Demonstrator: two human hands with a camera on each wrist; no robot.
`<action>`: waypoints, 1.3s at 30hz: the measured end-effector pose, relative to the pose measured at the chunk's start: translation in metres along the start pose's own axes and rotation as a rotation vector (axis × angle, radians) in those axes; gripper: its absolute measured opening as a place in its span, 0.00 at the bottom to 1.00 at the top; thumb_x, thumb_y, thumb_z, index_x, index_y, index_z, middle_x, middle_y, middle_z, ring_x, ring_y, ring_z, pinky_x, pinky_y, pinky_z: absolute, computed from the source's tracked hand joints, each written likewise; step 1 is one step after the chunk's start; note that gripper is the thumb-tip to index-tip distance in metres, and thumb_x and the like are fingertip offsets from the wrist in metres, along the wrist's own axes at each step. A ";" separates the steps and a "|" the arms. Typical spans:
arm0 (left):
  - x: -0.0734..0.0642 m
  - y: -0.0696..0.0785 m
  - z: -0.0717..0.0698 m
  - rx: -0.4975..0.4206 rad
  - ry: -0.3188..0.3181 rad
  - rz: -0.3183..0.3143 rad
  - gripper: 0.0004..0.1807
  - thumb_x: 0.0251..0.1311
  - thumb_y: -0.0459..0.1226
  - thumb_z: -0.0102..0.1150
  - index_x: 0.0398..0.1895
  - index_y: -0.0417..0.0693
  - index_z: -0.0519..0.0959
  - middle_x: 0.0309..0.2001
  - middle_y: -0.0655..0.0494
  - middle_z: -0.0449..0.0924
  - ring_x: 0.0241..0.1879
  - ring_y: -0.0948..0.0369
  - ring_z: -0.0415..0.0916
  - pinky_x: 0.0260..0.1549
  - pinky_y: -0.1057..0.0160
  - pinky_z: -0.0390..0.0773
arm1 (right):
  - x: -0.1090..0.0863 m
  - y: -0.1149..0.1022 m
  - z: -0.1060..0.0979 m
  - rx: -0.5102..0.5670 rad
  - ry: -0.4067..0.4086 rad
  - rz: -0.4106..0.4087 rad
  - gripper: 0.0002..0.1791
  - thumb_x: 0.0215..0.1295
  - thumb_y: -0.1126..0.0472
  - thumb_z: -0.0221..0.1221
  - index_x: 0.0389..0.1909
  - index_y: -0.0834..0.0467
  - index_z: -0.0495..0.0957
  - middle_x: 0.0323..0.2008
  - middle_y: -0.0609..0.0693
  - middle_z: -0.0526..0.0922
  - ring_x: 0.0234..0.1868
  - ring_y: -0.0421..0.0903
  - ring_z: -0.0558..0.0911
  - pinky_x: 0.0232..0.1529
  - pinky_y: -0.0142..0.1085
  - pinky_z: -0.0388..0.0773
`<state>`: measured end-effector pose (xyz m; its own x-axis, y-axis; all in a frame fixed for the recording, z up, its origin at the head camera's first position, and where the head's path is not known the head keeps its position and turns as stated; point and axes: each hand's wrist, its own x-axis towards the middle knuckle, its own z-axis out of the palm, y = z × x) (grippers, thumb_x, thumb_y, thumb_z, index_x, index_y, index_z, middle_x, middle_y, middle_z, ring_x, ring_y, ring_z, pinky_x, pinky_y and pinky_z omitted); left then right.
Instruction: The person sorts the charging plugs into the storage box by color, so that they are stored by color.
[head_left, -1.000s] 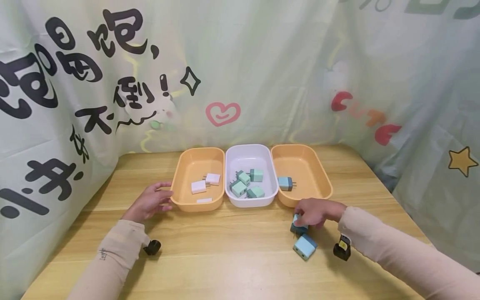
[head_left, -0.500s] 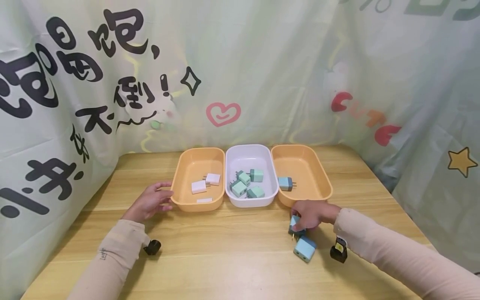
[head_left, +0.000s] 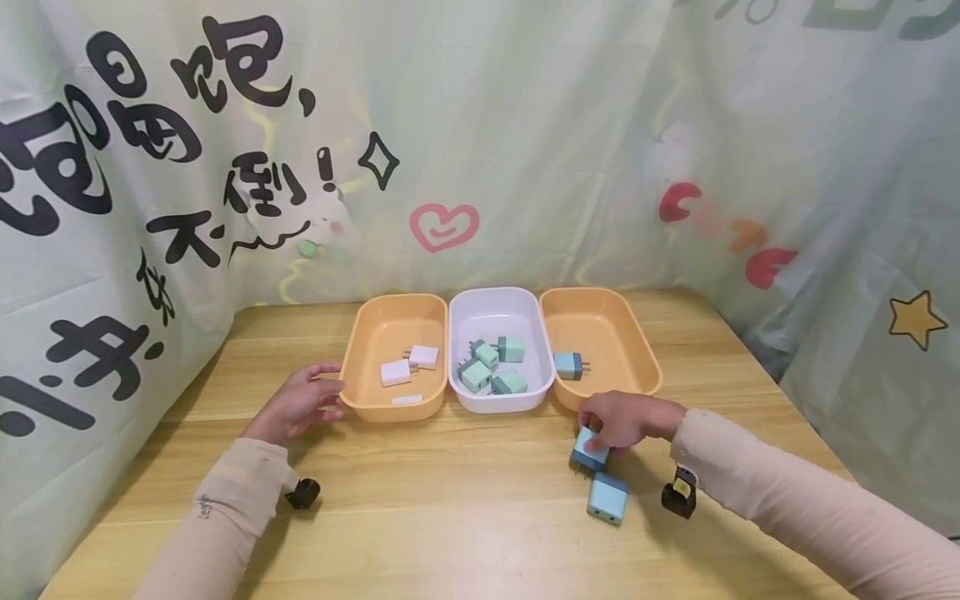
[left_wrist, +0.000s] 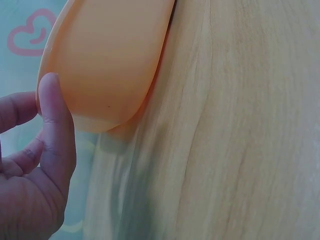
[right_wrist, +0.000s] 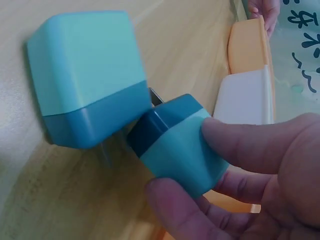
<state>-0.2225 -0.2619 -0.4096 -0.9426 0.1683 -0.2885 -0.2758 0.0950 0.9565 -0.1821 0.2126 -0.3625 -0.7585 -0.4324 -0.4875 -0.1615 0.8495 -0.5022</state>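
Note:
Between thumb and fingers, my right hand (head_left: 624, 419) pinches a light-blue charger plug (right_wrist: 182, 145) with a dark-blue end, just in front of the right orange tray (head_left: 651, 367). Its prongs point toward a second blue charger plug (head_left: 607, 498) lying on the table; in the right wrist view the two are very close. A third blue charger plug (head_left: 567, 365) lies inside the right tray. My left hand (head_left: 300, 404) rests with fairly straight fingers against the outer left side of the left orange tray (head_left: 352, 350); the left wrist view shows its thumb (left_wrist: 56, 115) along the wall.
A white tray (head_left: 501, 406) stands between the orange ones and holds several green charger plugs (head_left: 476, 375). Pale pink charger plugs (head_left: 396, 372) lie in the left tray. The wooden table (head_left: 450, 517) meets a printed curtain (head_left: 510, 150) behind the trays.
The held blue plug has shifted slightly left and turned in my right hand. The loose plug beside it has rotated a little. My left hand keeps its place at the tray.

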 end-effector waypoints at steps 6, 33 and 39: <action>0.000 0.001 0.000 0.008 0.006 -0.005 0.31 0.69 0.31 0.49 0.71 0.34 0.51 0.37 0.50 0.75 0.34 0.62 0.76 0.32 0.64 0.84 | -0.002 -0.006 -0.005 0.048 -0.024 -0.007 0.09 0.62 0.65 0.65 0.39 0.60 0.74 0.33 0.53 0.74 0.29 0.46 0.79 0.30 0.39 0.83; -0.001 0.001 0.000 0.013 0.003 -0.004 0.31 0.70 0.31 0.49 0.71 0.34 0.51 0.37 0.49 0.75 0.34 0.62 0.76 0.32 0.65 0.84 | 0.005 -0.024 -0.049 0.130 -0.025 -0.053 0.12 0.61 0.65 0.65 0.42 0.61 0.73 0.37 0.55 0.72 0.32 0.48 0.76 0.30 0.39 0.83; 0.000 0.000 0.001 0.011 0.010 -0.008 0.31 0.69 0.31 0.49 0.71 0.34 0.51 0.37 0.50 0.75 0.33 0.62 0.76 0.32 0.64 0.84 | 0.008 -0.024 -0.059 0.185 -0.015 -0.044 0.16 0.61 0.66 0.64 0.47 0.65 0.72 0.40 0.57 0.72 0.34 0.49 0.76 0.33 0.41 0.84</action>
<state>-0.2219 -0.2611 -0.4098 -0.9423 0.1577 -0.2952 -0.2809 0.1068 0.9538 -0.2220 0.2065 -0.3120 -0.7439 -0.4731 -0.4719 -0.0741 0.7603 -0.6453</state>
